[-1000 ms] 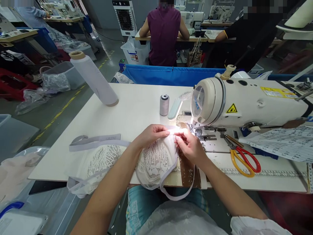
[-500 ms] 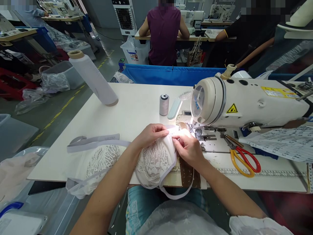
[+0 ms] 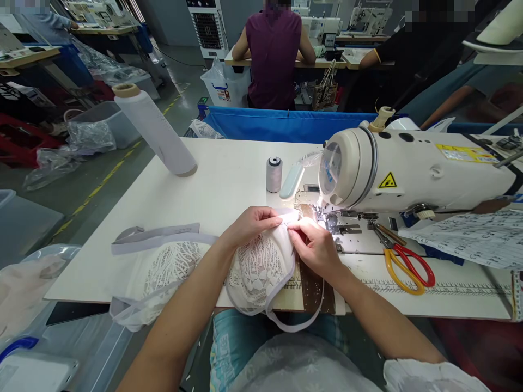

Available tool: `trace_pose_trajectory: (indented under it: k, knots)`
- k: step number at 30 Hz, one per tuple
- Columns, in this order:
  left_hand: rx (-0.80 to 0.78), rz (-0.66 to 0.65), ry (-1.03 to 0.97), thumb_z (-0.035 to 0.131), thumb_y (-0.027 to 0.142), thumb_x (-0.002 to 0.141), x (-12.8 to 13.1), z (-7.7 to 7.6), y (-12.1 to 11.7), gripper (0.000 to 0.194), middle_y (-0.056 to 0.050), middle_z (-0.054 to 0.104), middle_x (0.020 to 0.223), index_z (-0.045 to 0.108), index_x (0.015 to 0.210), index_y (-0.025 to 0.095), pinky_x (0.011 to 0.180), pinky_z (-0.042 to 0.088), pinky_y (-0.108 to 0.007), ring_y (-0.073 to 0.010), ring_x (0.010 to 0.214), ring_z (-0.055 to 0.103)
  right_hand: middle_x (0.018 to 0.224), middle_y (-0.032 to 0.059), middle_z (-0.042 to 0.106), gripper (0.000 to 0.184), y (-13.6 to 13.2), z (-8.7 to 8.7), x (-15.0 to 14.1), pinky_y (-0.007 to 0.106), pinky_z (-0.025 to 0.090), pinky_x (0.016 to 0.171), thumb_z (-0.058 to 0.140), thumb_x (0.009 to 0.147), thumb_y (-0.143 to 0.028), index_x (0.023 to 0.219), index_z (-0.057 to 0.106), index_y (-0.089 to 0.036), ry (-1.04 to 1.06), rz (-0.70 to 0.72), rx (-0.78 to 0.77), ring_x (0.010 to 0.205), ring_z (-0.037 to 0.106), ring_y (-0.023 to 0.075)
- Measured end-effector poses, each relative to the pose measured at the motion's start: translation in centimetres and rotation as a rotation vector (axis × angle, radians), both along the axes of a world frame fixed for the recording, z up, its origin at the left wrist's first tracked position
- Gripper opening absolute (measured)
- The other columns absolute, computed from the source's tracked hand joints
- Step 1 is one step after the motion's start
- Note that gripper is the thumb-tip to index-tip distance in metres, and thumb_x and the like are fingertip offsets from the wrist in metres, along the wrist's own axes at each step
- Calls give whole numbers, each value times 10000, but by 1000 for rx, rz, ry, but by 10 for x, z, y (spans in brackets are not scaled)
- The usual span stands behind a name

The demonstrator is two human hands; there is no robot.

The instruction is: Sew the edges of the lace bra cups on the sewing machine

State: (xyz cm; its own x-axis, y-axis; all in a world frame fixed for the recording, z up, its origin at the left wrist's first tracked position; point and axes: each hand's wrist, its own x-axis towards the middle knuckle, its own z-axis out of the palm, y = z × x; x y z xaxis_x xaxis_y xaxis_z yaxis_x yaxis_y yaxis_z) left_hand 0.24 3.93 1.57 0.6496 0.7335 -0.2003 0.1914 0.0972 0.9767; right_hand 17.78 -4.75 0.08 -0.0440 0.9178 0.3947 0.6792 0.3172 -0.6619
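A white lace bra (image 3: 261,267) with pale grey-lilac edging lies across the table's front edge, one cup between my forearms and the other part to the left of my left arm. My left hand (image 3: 258,222) pinches its upper edge between thumb and fingers. Just to the right, my right hand (image 3: 312,242) pinches the same edge close to the strap. A thin strap loop hangs down below the cup. Right beyond my right hand is the lit needle area of the sewing machine (image 3: 408,169). My fingertips cover the exact spot being held.
Red-and-yellow-handled scissors (image 3: 404,267) lie right of my right hand. A small thread spool (image 3: 274,174) and a large thread cone (image 3: 157,133) stand on the white table (image 3: 229,179). A written paper sheet (image 3: 474,237) lies at right. Co-workers sit beyond the blue cloth (image 3: 286,124).
My hands and the bra stay practically still. In the background at right, a co-worker's arm has shifted.
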Motion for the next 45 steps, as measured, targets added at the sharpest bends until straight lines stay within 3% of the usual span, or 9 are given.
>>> trace_pose_trajectory:
  k: [45]
  knots:
    - [-24, -63, -12, 642, 401, 764, 0, 0, 3, 285, 20, 477, 651, 581, 665, 140, 577, 317, -241, -89, 605, 411, 770, 42, 657, 193, 1, -1, 2, 284, 452, 623, 510, 877, -235, 888, 700, -200, -35, 2, -22, 711, 576, 169]
